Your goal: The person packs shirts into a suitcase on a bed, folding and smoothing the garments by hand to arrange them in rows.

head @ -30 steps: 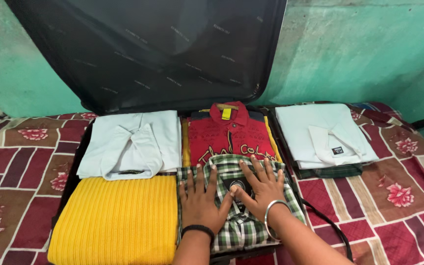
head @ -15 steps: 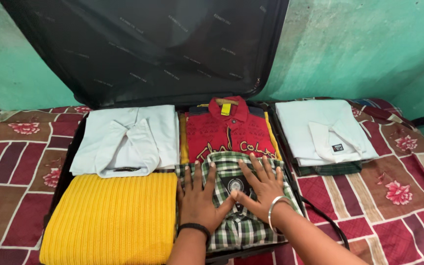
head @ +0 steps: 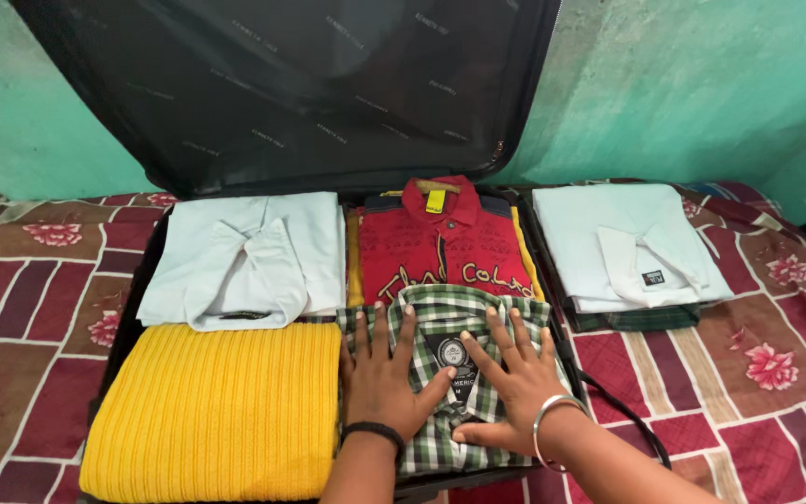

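Note:
An open black suitcase lies on a bed and holds folded clothes. My left hand and my right hand both press flat, fingers spread, on a folded green-and-white checked shirt in the front right part. Behind it lies a red collared shirt. A pale blue folded shirt fills the back left part, and a yellow ribbed knit the front left. A black band is on my left wrist and a silver bangle on my right.
The suitcase lid stands open against a green wall. To the right of the case, a pale blue folded shirt rests on another checked garment on the maroon flowered bedspread. A black strap trails from the case's right side.
My right hand has slid a little to the right and toward me on the checked shirt. My left hand stays put. The view has shifted slightly.

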